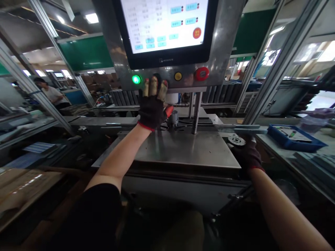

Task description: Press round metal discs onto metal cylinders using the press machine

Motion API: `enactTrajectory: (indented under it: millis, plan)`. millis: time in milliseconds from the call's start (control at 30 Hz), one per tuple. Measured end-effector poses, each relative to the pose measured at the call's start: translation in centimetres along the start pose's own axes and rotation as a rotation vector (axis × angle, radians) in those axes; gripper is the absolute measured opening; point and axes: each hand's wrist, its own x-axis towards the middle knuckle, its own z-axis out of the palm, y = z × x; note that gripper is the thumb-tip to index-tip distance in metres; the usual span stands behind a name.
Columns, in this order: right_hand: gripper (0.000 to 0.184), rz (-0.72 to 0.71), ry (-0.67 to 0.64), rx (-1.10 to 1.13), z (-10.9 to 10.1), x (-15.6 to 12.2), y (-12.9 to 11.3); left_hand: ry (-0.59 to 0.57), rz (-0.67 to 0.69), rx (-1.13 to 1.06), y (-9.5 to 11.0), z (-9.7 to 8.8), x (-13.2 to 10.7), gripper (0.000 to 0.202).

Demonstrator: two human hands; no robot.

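Note:
My left hand (153,103), in a dark glove with red trim, is raised flat against the steel control panel (222,52). Its fingertips cover a dark button between the lit green button (136,79) and the yellow button (178,76). A red round button (202,73) sits further right. Above is a touch screen (163,24) with blue fields. My right hand (247,153), also gloved, rests at the right edge of the steel plate (188,150), next to a round metal part (236,140); its fingers are curled, and I cannot see whether they hold anything.
A small metal fixture (172,118) and two upright rods (195,111) stand behind the plate. A blue tray (290,136) lies on the bench at right. Aluminium frame posts run along both sides. Another person (51,93) works far left.

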Motion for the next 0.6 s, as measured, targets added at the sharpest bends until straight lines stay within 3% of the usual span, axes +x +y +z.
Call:
enactTrajectory:
  millis: [100,267,467,600]
  plan:
    - [0.117,0.078,-0.027,0.033,-0.3,-1.2,-1.1,-0.022,0.003,0.042,-0.7,-0.1,1.4,0.101]
    - [0.110,0.090,-0.017,0.003,-0.2,-1.2,-1.7,-0.029,0.060,0.073,-1.0,-0.2,2.1,0.093]
    - [0.101,0.013,0.077,0.033,0.9,-0.5,-0.2,-0.124,0.072,0.040,0.3,-1.6,3.8,0.075]
    - [0.098,0.024,0.043,-0.006,0.6,-0.5,-0.4,-0.118,0.079,0.118,2.2,-2.2,2.3,0.076]
